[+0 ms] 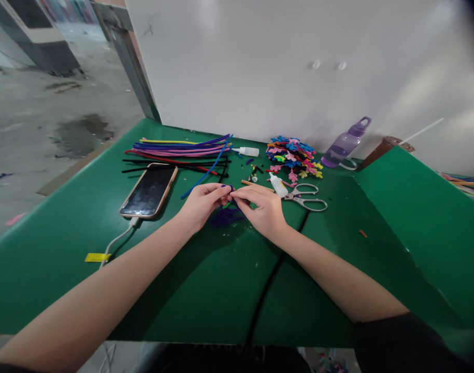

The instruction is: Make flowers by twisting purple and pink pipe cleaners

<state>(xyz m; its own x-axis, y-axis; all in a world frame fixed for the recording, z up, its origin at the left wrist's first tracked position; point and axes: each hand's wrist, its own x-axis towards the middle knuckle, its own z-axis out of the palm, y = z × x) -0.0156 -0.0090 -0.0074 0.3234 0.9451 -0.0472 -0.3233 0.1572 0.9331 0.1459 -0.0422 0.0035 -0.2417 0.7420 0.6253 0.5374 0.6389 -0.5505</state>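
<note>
Purple piece, head view: the small dark item is sitting between the two hands, just above the counter, near its middle. The fingers of the left hand are pinching it from one side, and those of the right hand are closing on it from the other, their tips almost meeting.

Handling (judged): the piece is probably behaving like the fuzzy stems lying beyond, thus being light, soft and pliable, with little risk of slipping or breaking. Its small size is calling for a fingertip pinch at the two ends; a hard squeeze would likely be flattening the pile or bending it out of form.

Obscured parts: the fingertips are covering most of the piece, so its outline and ends are escaping view. Beneath the hands, a purple mass is lying in shadow, its form blurring; whether it is joining the held piece cannot be told. The right hand is hiding one end of a tan stick, and a white bottle is lying beside the scissors, whose blades are largely going unseen.
</note>
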